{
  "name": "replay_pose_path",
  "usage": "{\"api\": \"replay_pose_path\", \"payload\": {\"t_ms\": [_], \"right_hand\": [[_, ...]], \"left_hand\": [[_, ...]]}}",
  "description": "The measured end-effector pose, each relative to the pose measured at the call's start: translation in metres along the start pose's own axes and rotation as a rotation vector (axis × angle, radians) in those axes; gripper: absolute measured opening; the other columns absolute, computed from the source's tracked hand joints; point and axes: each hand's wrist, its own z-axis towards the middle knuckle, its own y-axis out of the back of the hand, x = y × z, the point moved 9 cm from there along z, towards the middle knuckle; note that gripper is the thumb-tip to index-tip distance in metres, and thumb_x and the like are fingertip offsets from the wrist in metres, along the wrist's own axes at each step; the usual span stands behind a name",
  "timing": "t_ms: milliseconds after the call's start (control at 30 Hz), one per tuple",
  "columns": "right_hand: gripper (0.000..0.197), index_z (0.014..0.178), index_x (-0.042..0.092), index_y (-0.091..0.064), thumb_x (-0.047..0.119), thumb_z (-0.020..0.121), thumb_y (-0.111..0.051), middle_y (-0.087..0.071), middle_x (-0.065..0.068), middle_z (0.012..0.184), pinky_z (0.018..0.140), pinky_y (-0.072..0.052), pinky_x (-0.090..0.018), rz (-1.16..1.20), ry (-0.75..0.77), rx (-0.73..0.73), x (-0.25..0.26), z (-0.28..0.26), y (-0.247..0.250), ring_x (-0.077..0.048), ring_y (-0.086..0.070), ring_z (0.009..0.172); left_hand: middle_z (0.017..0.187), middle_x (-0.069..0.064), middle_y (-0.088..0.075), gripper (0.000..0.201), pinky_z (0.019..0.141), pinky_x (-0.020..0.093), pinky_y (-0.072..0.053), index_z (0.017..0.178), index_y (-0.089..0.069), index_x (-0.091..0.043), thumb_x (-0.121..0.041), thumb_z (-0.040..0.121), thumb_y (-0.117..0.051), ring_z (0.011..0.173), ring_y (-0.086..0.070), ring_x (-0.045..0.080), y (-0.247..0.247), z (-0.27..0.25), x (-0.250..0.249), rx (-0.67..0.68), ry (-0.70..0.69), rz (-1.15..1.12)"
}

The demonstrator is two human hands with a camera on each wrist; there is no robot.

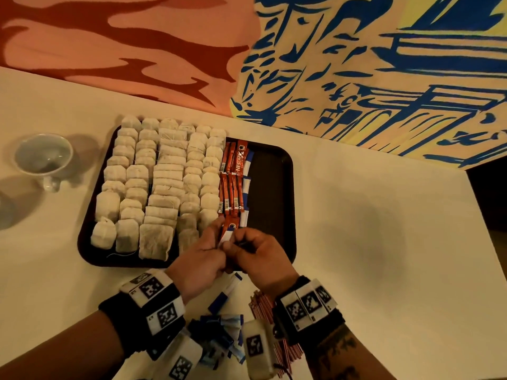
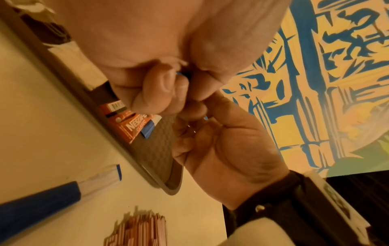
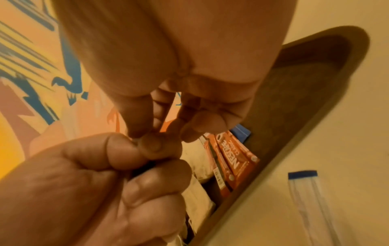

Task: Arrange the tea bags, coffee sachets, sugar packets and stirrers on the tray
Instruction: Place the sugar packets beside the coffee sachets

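A dark tray (image 1: 277, 193) holds rows of tea bags (image 1: 153, 185) on its left, then a column of orange coffee sachets (image 1: 231, 182), then blue-and-white sugar packets (image 1: 247, 185). Over the tray's near edge my left hand (image 1: 218, 242) and right hand (image 1: 234, 244) meet, and both pinch one white-and-blue sugar packet (image 1: 227, 237). The left wrist view shows my left hand (image 2: 179, 86) curled on a blue edge (image 2: 181, 74). In the right wrist view my right hand (image 3: 160, 126) touches the left thumb. More sugar packets (image 1: 219, 333) and striped stirrers (image 1: 262, 305) lie on the table below my wrists.
A glass cup (image 1: 42, 157) stands on the white table (image 1: 384, 242) left of the tray. The tray's right part (image 1: 271, 171) is bare. A painted wall (image 1: 356, 64) runs along the table's far edge. One sugar packet (image 3: 309, 199) lies alone beside the tray rim (image 3: 263, 168).
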Motion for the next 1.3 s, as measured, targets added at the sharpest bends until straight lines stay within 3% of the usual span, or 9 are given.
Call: {"api": "replay_pose_path", "payload": {"t_ms": [67, 200, 267, 367, 533, 700, 1000, 1167, 1300], "right_hand": [[0.009, 0.084, 0.01, -0.065, 0.011, 0.093, -0.068, -0.067, -0.009, 0.073, 0.061, -0.055, -0.027, -0.013, 0.001, -0.002, 0.004, -0.004, 0.006, -0.015, -0.065, 0.063], [0.01, 0.083, 0.016, -0.068, 0.021, 0.092, -0.07, -0.075, -0.005, 0.082, 0.074, -0.058, -0.04, -0.061, -0.046, -0.155, 0.015, 0.017, 0.044, -0.017, -0.068, 0.075], [0.014, 0.082, 0.021, -0.068, 0.03, 0.092, -0.069, -0.074, -0.001, 0.075, 0.07, -0.057, -0.04, -0.195, -0.043, -0.273, 0.022, 0.044, 0.071, -0.016, -0.068, 0.069], [0.017, 0.081, 0.024, -0.065, 0.036, 0.092, -0.067, -0.073, -0.001, 0.072, 0.074, -0.061, -0.045, -0.332, -0.087, -0.38, 0.029, 0.094, 0.104, -0.017, -0.07, 0.067], [0.021, 0.074, 0.027, -0.058, 0.042, 0.088, -0.065, -0.074, -0.01, 0.102, 0.087, -0.059, -0.048, -0.581, -0.209, -0.383, 0.02, 0.183, 0.126, -0.032, -0.071, 0.095], [0.035, 0.107, 0.01, -0.071, 0.039, 0.091, -0.064, -0.072, -0.014, 0.108, 0.091, -0.057, -0.048, -0.719, -0.242, -0.349, 0.024, 0.22, 0.124, -0.035, -0.068, 0.103], [0.036, 0.095, 0.015, -0.077, 0.048, 0.083, -0.07, -0.076, -0.009, 0.099, 0.086, -0.06, -0.044, -0.728, -0.273, -0.356, 0.022, 0.227, 0.126, -0.032, -0.072, 0.093], [0.041, 0.078, 0.01, -0.073, 0.05, 0.084, -0.07, -0.075, -0.012, 0.084, 0.083, -0.06, -0.047, -0.704, -0.246, -0.391, 0.026, 0.217, 0.129, -0.034, -0.072, 0.084], [0.046, 0.083, 0.011, -0.073, 0.056, 0.085, -0.06, -0.075, -0.012, 0.089, 0.086, -0.058, -0.046, -0.709, -0.212, -0.438, 0.034, 0.187, 0.132, -0.035, -0.072, 0.087]], "left_hand": [[0.061, -0.006, -0.058, 0.071, 0.048, 0.023, -0.04, 0.143, -0.03, -0.044, 0.003, 0.093, -0.044, 0.053, -0.051, 0.008, -0.004, -0.001, 0.003, 0.023, -0.008, 0.051], [0.097, -0.013, -0.068, 0.057, 0.071, 0.021, -0.046, 0.132, -0.034, -0.051, -0.009, 0.097, -0.051, 0.084, -0.063, 0.003, 0.01, -0.003, 0.0, -0.085, -0.058, 0.124], [0.104, -0.007, -0.069, 0.046, 0.07, 0.019, -0.046, 0.129, -0.043, -0.041, -0.008, 0.098, -0.051, 0.082, -0.063, 0.006, 0.03, -0.005, 0.002, -0.163, -0.059, 0.116], [0.092, 0.001, -0.073, 0.031, 0.063, 0.024, -0.044, 0.115, -0.062, -0.027, -0.006, 0.1, -0.047, 0.067, -0.058, 0.011, 0.064, -0.011, 0.005, -0.26, -0.065, 0.061], [0.08, -0.005, -0.073, 0.024, 0.056, 0.019, -0.043, 0.105, -0.065, -0.025, -0.009, 0.1, -0.049, 0.058, -0.058, 0.001, 0.087, -0.016, 0.013, -0.327, -0.048, 0.091], [0.079, -0.004, -0.072, 0.021, 0.055, 0.016, -0.047, 0.099, -0.066, -0.03, -0.014, 0.1, -0.053, 0.059, -0.059, 0.004, 0.08, -0.019, 0.026, -0.288, -0.004, 0.163], [0.084, -0.017, -0.071, 0.021, 0.062, 0.02, -0.048, 0.101, -0.064, -0.032, -0.016, 0.101, -0.05, 0.062, -0.06, -0.001, 0.077, -0.021, 0.036, -0.24, 0.027, 0.222], [0.086, -0.013, -0.071, 0.023, 0.068, 0.032, -0.055, 0.1, -0.063, -0.037, -0.017, 0.099, -0.053, 0.066, -0.062, 0.01, 0.077, -0.029, 0.036, -0.226, -0.007, 0.338], [0.093, -0.02, -0.062, 0.024, 0.067, 0.015, -0.05, 0.102, -0.051, -0.048, -0.025, 0.097, -0.057, 0.081, -0.06, 0.001, 0.061, -0.041, 0.046, -0.114, -0.063, 0.609]]}}
